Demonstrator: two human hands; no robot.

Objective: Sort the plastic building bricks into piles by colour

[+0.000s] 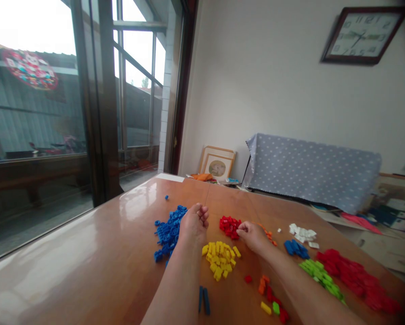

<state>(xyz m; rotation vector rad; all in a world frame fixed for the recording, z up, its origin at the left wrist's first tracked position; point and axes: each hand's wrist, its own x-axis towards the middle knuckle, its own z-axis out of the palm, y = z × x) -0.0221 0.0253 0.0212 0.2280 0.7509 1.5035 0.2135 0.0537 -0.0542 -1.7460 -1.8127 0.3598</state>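
My left hand [196, 220] is raised over the table between the blue and red piles, its fingers curled in; whatever they may hold is hidden. Beside and partly behind that forearm lies a heap of small blue toy pieces [170, 230]. My right hand [252, 234] is at the right edge of a pile of small red toy bricks [229, 225], thumb and fingers pinched together. What is between those fingertips cannot be made out. Nearer to me, between the forearms, sits a pile of yellow toy bricks [219, 258]. Some orange pieces [269, 235] show partly behind my right hand.
On the brown table [97, 266], white pieces [302, 233], blue bricks [296, 248], green bricks [322, 276] and a large red heap [356, 277] lie at the right. Mixed loose bricks [266, 308] and two dark blue strips [206, 301] are near the front. One blue piece [166, 197] lies apart.
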